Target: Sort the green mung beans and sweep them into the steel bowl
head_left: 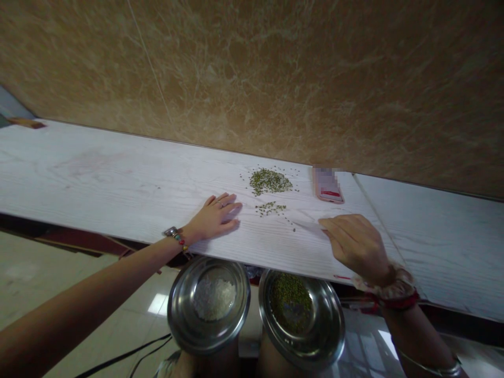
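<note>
My left hand (216, 216) lies flat on the white wood-grain board, fingers spread, holding nothing, a little left of the beans. On the board is a loose heap of mung beans (270, 181) with some pale bits among them, and a smaller scatter of mung beans (271, 208) lies nearer to me. To the right, my right hand (356, 244) is closed with its fingertips pinched low over the board; what they hold, if anything, I cannot make out. Below the edge, a steel bowl (179, 325) contains whitish clear pieces, and another steel bowl (334, 336) contains mung beans.
A phone in a pink case (329, 195) lies beyond my right hand, close to the brown marbled wall (252, 79). Both bowls rest on my legs under the front edge of the white board (98, 184). A black cable (126, 353) runs over the floor at lower left.
</note>
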`<action>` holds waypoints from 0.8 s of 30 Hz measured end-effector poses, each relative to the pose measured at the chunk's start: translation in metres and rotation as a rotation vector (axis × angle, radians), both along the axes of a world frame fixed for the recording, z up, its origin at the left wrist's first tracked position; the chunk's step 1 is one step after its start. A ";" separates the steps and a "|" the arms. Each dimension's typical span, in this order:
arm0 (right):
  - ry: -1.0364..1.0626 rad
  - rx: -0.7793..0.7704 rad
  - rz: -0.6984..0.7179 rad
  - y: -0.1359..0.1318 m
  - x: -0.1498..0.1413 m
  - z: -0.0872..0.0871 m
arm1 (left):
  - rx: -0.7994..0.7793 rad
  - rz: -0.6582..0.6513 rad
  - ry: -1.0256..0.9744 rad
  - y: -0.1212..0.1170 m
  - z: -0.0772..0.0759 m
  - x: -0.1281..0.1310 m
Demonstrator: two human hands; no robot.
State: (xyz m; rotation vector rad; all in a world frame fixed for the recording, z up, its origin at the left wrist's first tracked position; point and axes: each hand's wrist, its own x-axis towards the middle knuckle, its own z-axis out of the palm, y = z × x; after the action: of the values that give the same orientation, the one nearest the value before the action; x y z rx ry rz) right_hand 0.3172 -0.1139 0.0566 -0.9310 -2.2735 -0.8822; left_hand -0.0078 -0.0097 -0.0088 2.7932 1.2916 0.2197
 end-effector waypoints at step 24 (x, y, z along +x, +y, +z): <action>0.025 -0.036 0.028 -0.003 0.004 -0.003 | 0.014 -0.012 -0.002 0.001 -0.002 0.000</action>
State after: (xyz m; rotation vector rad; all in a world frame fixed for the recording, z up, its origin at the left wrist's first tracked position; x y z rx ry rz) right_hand 0.3215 -0.1165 0.0540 -0.9182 -2.2824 -0.8153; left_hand -0.0080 -0.0083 -0.0105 2.8110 1.2771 0.2312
